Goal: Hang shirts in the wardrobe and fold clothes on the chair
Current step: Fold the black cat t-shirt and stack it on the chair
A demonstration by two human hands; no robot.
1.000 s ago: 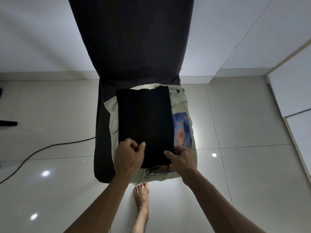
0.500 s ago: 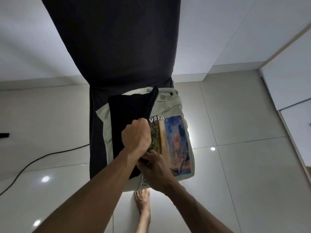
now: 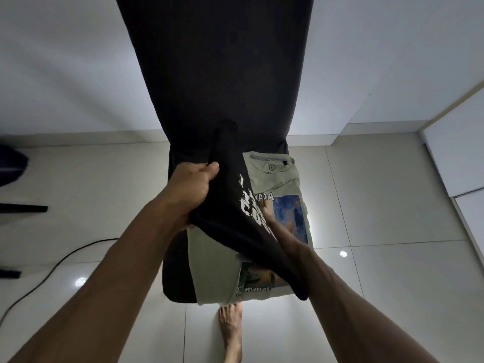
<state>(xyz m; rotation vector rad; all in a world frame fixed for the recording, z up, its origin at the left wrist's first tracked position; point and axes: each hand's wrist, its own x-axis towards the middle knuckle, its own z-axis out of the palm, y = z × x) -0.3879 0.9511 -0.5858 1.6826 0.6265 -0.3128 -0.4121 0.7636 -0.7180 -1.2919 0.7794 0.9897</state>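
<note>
A black shirt (image 3: 235, 205) with a white print is lifted off the chair. My left hand (image 3: 192, 189) grips its upper edge in a fist and holds it up. My right hand (image 3: 268, 212) lies under the black cloth, mostly hidden; only some fingers show on the shirt beneath. A pale green shirt (image 3: 277, 179) with a blue picture print lies flat on the dark chair seat (image 3: 175, 279). The tall dark chair back (image 3: 214, 69) rises behind.
Glossy tiled floor (image 3: 379, 205) surrounds the chair. A black cable (image 3: 52, 268) runs over the floor at the left. My bare foot (image 3: 231, 334) stands below the seat's front edge. White cabinet doors (image 3: 461, 153) are at the right.
The folded black shirt lay flat on the green shirt. My left hand gripped it and raised it up and over, showing its white print; my right hand slid beneath it.
</note>
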